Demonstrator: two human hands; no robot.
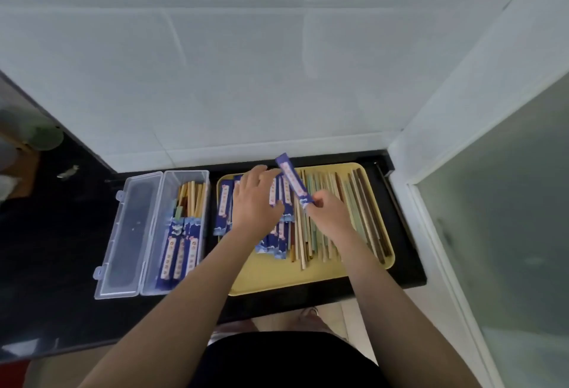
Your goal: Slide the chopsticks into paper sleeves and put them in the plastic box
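Your plastic box point(184, 227) sits left of the tray point(308, 277); on the tray, paper sleeves point(224, 209) lie left, bare chopsticks point(354, 212) right.

— How were the arms held?

— Both bare forearms were stretched forward from the lower edge of the view, drawn closer together toward the hands.

— And the left hand point(255, 200)?

— It was laid palm down, back of the hand upward, with the fingers point(261, 172) spread and extended forward, nearly straight. Nothing was seen to be clasped in it.

— The right hand point(328, 210)?

— It was turned slightly inward, just beside the left. Its fingertips point(317, 201) were curled and pinched together, and a thin item was held raised in that grip.
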